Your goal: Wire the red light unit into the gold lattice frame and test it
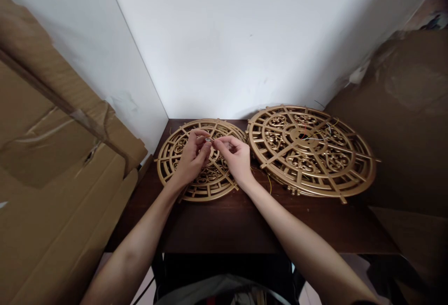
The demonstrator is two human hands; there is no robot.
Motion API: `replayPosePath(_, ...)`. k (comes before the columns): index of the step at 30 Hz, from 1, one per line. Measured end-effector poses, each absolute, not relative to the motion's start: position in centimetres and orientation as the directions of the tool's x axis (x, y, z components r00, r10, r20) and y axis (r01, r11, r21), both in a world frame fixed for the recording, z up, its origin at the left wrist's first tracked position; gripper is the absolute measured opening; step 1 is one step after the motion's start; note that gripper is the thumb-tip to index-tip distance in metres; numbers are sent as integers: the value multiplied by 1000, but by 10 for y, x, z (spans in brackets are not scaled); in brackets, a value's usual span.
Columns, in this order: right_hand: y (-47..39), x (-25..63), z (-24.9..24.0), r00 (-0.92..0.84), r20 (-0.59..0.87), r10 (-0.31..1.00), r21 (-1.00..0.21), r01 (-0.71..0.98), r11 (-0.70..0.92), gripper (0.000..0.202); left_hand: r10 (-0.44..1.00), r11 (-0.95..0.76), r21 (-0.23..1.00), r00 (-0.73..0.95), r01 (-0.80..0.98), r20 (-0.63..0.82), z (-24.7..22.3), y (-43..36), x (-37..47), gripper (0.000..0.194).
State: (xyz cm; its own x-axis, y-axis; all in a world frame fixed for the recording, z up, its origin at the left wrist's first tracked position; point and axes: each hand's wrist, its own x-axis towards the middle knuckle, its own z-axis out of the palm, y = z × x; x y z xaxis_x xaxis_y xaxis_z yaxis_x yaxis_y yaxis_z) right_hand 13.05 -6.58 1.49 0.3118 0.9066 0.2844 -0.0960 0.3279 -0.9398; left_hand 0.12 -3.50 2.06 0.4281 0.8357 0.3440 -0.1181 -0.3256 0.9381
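My left hand [193,156] and my right hand [237,156] meet above the middle of a round gold openwork metal frame [205,196]. Between the pinched fingertips of my left hand is a small shiny metal piece [207,140], too small to name. The thumb and forefinger of my right hand are pressed together right beside it. What they grip, if anything, I cannot make out. Scrollwork and concentric rings form the frame, which lies flat on the table. My hands hide its centre.
To the right lies a stack of larger-looking gold round frames [311,181], with red, yellow and white wires [317,133] at the centre. Both rest on a dark brown table [224,230] against a white wall [238,39]. Cardboard stands at the left [63,193] and right [402,132].
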Motion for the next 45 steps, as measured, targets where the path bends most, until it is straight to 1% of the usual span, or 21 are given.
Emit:
replayPosePath(9, -68, 130, 17, 298, 301, 906, -938, -76, 337, 18, 832, -347, 931, 420, -114, 362, 20, -35, 1, 13)
replayPosePath(16, -68, 130, 13, 288, 312, 905, -943, -22, 332, 21, 864, -308, 941, 372, -140, 338, 24, -38, 1, 12)
replayPosePath(18, -67, 132, 12, 294, 338, 894, -936, 12, 351, 22, 872, -285, 942, 360, -176, 331, 26, -38, 2, 14)
replayPosePath(21, -68, 134, 13, 312, 416, 854, -909, 119, 399, 22, 886, -244, 939, 338, -242, 318, 27, -37, 2, 20)
replayPosePath(24, -69, 136, 14, 293, 483, 825, -874, 217, 434, 23, 916, -168, 935, 300, -313, 265, 27, -34, 3, 25)
replayPosePath(27, -71, 136, 13, 242, 510, 826, -850, 286, 441, 24, 950, -94, 910, 238, -405, 204, 27, -30, 7, 27)
replayPosePath(32, -75, 138, 7, 148, 579, 802, -789, 349, 505, 26, 982, 30, 856, 176, -515, 71, 33, -16, 22, 20)
replayPosePath(36, -75, 144, 3, -20, 587, 810, -740, 393, 546, 24, 972, 179, 799, 231, -574, -52, 37, -2, 35, 13)
replayPosePath(39, -75, 148, 2, -118, 595, 795, -673, 468, 573, 22, 949, 282, 750, 287, -598, -128, 35, 4, 39, 17)
replayPosePath(42, -76, 151, 0, -188, 620, 762, -584, 538, 608, 27, 913, 391, 676, 355, -625, -200, 33, 6, 36, 21)
replayPosePath(45, -79, 152, 0, -228, 599, 767, -539, 594, 598, 32, 882, 468, 592, 393, -656, -261, 34, 5, 31, 21)
